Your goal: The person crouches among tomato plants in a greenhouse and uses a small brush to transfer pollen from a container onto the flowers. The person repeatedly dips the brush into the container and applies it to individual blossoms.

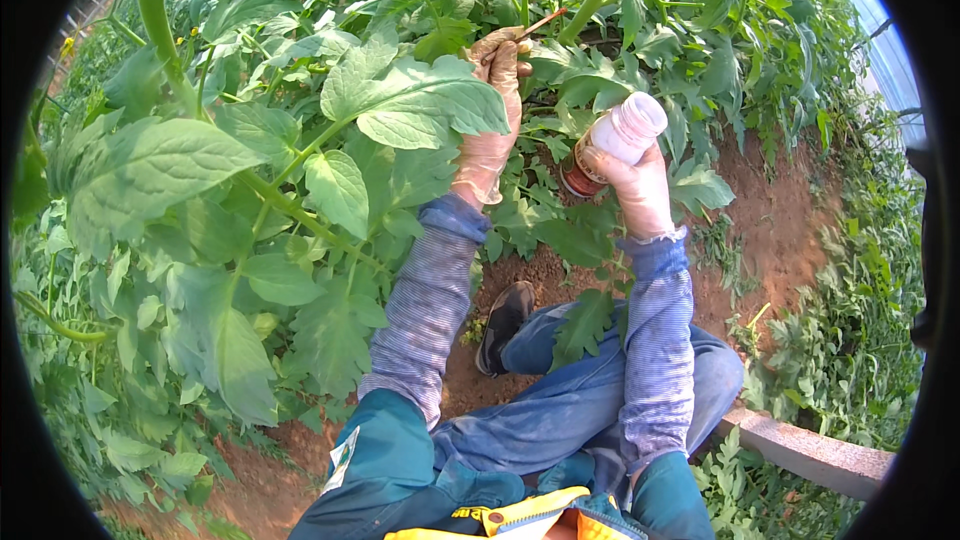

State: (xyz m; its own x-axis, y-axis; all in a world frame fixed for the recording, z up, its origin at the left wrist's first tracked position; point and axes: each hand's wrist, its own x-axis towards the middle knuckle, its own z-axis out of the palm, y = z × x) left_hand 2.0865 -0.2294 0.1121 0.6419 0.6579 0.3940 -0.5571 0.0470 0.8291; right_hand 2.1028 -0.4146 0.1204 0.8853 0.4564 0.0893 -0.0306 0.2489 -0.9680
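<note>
My left hand (495,112), in a thin translucent glove, pinches a thin stick (541,22) with a reddish-brown tip, possibly a small brush. The tip points up and right, beside a thick green stem (592,4). A broad tomato leaf (427,101) covers part of that hand. My right hand (637,191), gloved too, grips a small uncapped bottle (626,127) with a white threaded neck. The bottle leans, its mouth up and to the right, and red shows at its base. Its label is partly hidden by my fingers. Tomato foliage surrounds both hands.
A thick tomato stem (154,22) and large leaves (157,165) rise close on the left. Bare brown soil (780,217) runs along the right, with more plants beyond. My dark shoe (506,326) rests on soil. A pale concrete-like beam (810,450) lies at lower right.
</note>
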